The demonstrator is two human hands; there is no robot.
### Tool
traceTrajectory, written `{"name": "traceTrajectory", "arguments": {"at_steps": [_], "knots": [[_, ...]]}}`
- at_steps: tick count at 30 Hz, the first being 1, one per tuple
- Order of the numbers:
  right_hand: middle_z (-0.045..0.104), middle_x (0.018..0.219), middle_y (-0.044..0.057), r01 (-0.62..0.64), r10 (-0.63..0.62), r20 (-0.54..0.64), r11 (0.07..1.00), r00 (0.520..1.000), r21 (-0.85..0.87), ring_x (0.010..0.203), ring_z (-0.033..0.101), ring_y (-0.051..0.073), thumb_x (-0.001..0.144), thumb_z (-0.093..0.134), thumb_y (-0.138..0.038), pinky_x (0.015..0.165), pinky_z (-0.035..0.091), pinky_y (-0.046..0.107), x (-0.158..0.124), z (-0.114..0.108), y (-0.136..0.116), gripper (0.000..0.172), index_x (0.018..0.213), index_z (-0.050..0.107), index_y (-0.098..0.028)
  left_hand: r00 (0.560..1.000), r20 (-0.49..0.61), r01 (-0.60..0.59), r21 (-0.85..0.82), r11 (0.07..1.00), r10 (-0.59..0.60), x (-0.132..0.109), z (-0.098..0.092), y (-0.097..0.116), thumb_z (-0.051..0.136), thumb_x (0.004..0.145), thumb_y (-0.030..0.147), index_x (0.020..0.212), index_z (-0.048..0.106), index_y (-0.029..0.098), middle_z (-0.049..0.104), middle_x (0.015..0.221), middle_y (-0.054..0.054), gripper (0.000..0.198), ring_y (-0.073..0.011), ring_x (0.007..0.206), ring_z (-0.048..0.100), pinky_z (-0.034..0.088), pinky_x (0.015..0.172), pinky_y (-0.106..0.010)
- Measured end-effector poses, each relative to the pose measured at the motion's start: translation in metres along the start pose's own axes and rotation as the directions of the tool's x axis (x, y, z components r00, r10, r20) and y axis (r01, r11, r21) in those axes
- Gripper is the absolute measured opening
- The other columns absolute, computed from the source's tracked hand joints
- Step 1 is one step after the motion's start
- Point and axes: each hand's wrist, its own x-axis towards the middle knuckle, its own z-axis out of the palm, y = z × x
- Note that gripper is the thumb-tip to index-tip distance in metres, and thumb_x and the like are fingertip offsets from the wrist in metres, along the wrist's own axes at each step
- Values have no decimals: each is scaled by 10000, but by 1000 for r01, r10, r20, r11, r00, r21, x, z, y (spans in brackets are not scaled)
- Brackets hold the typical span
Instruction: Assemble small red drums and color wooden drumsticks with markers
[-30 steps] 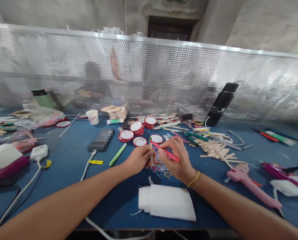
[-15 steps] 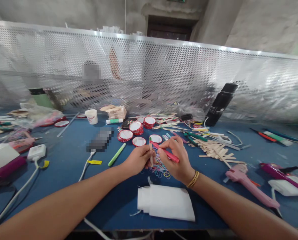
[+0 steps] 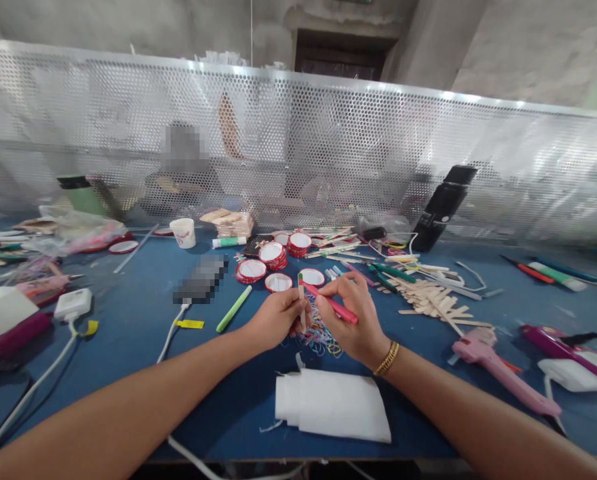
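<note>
Upright in my left hand (image 3: 277, 319) is a wooden craft stick (image 3: 302, 308), pinched between thumb and fingers. Its top end is coloured green with red below. My right hand (image 3: 351, 312) grips a red marker (image 3: 339, 308) like a pen, its tip at or very near the stick's coloured end. Below both hands lies a heap of thin colourful rubber bands (image 3: 321, 337). Closer to me rests a folded white cloth (image 3: 335, 403). A light green marker (image 3: 234, 309) lies left of my left hand.
Red-rimmed round lids (image 3: 272, 253) are stacked ahead. Loose craft sticks (image 3: 431, 297) and a pink glue gun (image 3: 503, 373) lie right. A paper cup (image 3: 183, 233), a blurred phone-like slab (image 3: 201, 279) with a white cable, and a black bottle (image 3: 443, 208) stand or lie around. Perforated metal panel (image 3: 338, 147) behind.
The red marker's tip has shifted slightly at the stick's end, where a red band below the green shows more clearly. Both hands stay nearly in place.
</note>
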Motion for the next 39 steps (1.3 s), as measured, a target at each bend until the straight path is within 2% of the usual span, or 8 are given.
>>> {"name": "traceTrajectory", "arguments": {"at_steps": [39], "knots": [[636,706,-27,18,-18,0,999,1000,27,683,578,170,882,563,-185,878,414,426,1,0,0,103,807,525,-244,1000,-8,-9,22,1000,9,0,0,2,551,857,588,744,532,181,564,550,19,422,-105,447,508,404,422,-211]]}}
